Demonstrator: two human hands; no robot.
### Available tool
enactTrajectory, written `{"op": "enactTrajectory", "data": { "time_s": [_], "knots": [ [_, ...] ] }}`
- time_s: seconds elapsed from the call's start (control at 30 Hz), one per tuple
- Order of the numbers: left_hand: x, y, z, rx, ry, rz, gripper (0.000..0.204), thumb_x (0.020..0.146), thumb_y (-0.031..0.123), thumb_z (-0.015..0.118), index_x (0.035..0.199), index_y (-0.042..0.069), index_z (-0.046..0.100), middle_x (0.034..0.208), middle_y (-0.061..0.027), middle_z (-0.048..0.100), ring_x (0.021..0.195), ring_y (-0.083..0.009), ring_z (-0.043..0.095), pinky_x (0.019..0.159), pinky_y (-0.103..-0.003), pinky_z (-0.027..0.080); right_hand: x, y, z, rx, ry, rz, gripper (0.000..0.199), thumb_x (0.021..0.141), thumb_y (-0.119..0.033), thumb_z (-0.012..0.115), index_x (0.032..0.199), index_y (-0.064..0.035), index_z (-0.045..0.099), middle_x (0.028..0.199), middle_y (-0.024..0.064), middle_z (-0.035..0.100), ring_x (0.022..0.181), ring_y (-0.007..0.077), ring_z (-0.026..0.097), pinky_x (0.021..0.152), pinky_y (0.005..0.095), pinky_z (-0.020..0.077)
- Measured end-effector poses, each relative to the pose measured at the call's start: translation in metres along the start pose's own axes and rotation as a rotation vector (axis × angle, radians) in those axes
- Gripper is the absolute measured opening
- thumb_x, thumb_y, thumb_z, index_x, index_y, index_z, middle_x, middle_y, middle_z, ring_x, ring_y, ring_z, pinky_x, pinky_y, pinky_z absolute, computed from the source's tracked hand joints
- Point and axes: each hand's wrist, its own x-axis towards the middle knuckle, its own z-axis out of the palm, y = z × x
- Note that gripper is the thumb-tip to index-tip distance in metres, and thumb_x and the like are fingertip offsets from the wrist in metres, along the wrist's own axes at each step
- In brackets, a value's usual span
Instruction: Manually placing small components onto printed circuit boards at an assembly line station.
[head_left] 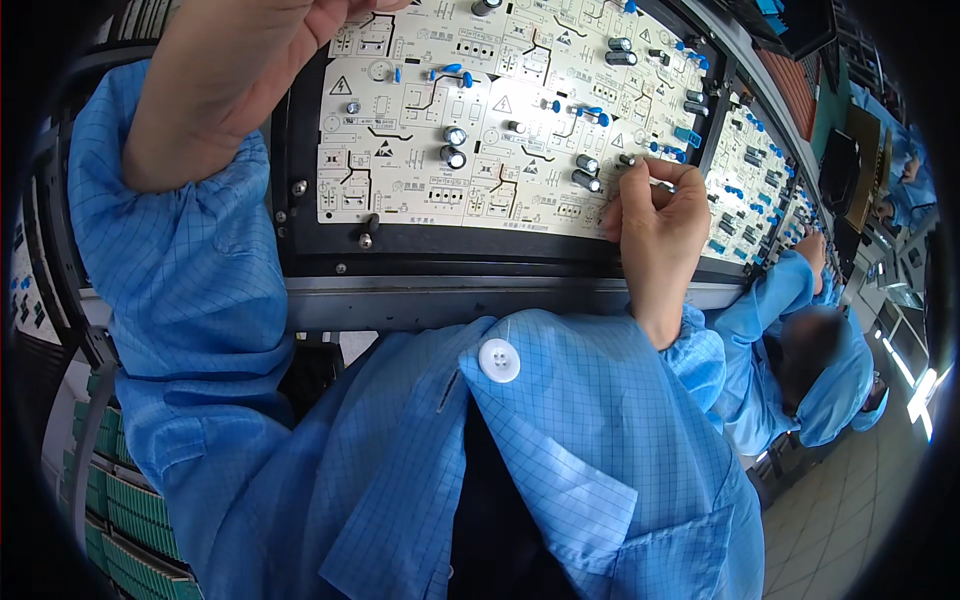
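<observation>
A white printed circuit board (420,205) lies in a black frame in front of me, with black electrolytic capacitors (453,157) and blue disc capacitors (452,70) standing on it. My right hand (663,215) is over the board's near right part, thumb and forefinger bent together at a small dark capacitor (627,160). The fingertips partly cover its base, so whether it sits in the board is hidden. Over the board's far left corner reaches my left hand (250,70); its fingertips run past the top edge, and what they hold or touch is out of sight.
A metal rail (450,300) runs along the near side of the frame. More populated boards (750,190) continue to the right, where a co-worker in blue (800,370) reaches over them. Green slotted racks (130,490) stand at the lower left.
</observation>
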Motion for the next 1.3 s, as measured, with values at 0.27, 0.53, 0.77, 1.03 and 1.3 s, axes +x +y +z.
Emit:
{"op": "enactTrajectory", "data": {
  "time_s": [0.27,0.53,0.77,1.03,1.3],
  "knots": [
    [-0.015,0.018,0.046,-0.021,-0.017,-0.005,0.036,0.098,0.016,0.048,0.129,-0.003,0.049,0.115,-0.0118,0.061,0.086,-0.0066,0.052,0.080,-0.018,0.045,-0.009,0.006,-0.007,-0.657,0.162,-0.523,0.015,0.089,-0.011,0.061,0.099,0.0000,0.061,0.046,0.0128,0.051,0.037,0.0208,0.051,0.039,0.0334,0.0356],
    [-0.020,0.031,0.064,0.013,0.042,0.065,0.033,0.095,0.013,0.052,0.123,-0.003,0.054,0.113,-0.0082,0.063,0.085,-0.0058,0.051,0.082,-0.017,0.043,0.064,-0.024,-0.138,-0.282,-0.311,-0.308,0.023,0.091,-0.018,0.060,0.093,0.0023,0.069,0.061,0.0023,0.061,0.056,0.0048,0.056,0.048,0.0194,0.0393],
    [-0.020,0.029,0.060,-0.003,0.085,0.062,0.033,0.096,0.007,0.049,0.128,-0.002,0.052,0.106,-0.0054,0.062,0.081,-0.0053,0.051,0.080,-0.017,0.045,0.275,0.024,-0.197,-0.725,0.525,-0.877,0.013,0.085,-0.018,0.062,0.092,-0.0095,0.069,0.086,0.0120,0.065,0.082,0.0324,0.062,0.070,0.0366,0.0492],
    [-0.022,0.038,0.048,-0.024,0.090,0.132,0.029,0.096,0.009,0.051,0.123,-0.002,0.054,0.104,-0.0089,0.065,0.082,-0.0057,0.056,0.078,-0.018,0.047,0.353,0.053,-0.230,-0.912,0.600,-0.633,0.014,0.081,-0.017,0.061,0.092,-0.0182,0.070,0.096,0.0067,0.064,0.096,0.0308,0.056,0.081,0.0426,0.0483],
    [-0.025,0.036,0.046,-0.012,0.065,0.131,0.029,0.095,0.011,0.053,0.122,-0.001,0.055,0.105,-0.0100,0.065,0.082,-0.0061,0.056,0.078,-0.019,0.047,0.350,0.054,-0.232,-0.917,0.385,-0.787,0.015,0.080,-0.023,0.064,0.093,-0.0180,0.071,0.099,0.0046,0.063,0.099,0.0288,0.055,0.087,0.0387,0.0456]
  ]
}}
